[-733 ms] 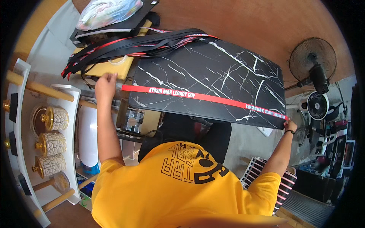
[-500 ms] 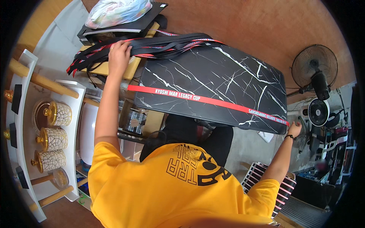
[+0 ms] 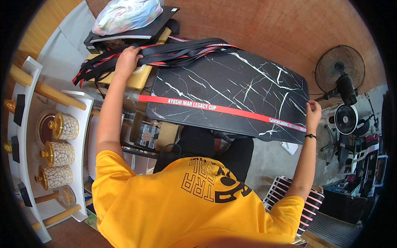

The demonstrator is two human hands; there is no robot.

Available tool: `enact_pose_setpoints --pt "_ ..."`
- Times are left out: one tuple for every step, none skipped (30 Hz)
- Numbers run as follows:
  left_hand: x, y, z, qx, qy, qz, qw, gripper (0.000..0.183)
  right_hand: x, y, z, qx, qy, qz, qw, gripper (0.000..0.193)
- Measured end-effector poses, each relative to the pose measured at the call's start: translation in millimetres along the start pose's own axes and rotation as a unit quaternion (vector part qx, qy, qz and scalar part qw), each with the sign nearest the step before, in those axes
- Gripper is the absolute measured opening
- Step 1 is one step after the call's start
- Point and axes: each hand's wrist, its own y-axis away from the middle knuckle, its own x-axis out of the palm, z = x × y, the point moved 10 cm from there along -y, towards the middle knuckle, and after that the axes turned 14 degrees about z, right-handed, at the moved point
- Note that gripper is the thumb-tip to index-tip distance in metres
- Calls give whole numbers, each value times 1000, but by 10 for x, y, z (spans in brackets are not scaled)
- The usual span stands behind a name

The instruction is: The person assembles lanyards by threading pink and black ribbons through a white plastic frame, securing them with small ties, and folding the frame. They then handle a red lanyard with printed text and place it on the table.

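A long red strap with white lettering [image 3: 192, 104] lies flat across the black marble-patterned tabletop [image 3: 231, 78], along its near side. At the far left, a loose bundle of black and red lanyards [image 3: 186, 51] spills over the table's corner. My left hand [image 3: 128, 62] has its fingers bent over this bundle and grips it. By the table's right edge, my right hand [image 3: 313, 110] is apart from the strap, fingers curled together, with no object showing in them. The strap's right end runs beside my right wrist and is partly hidden there.
A yellow wooden surface [image 3: 142, 77] adjoins the table's left side, with a filled plastic bag [image 3: 128, 18] on dark flat items behind. White shelving [image 3: 76, 153] holds several gold-lidded jars at left. A black fan [image 3: 340, 74] and a white fan [image 3: 345, 120] stand at right.
My right hand has come away from the strap's right end and moved up along the table's right edge. The strap still lies in place; my left hand stays at the lanyards.
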Motion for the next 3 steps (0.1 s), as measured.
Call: enact_pose_setpoints --pt "0 -1 -43 13 -7 9 1000 24 21 -28 277 -37 13 -5 999 15" --pt "28 -16 -35 7 -11 36 999 26 58 -41 472 -35 16 2 999 16" --pt "26 -30 -30 10 -15 53 998 27 102 -28 650 -38 -16 29 999 16"
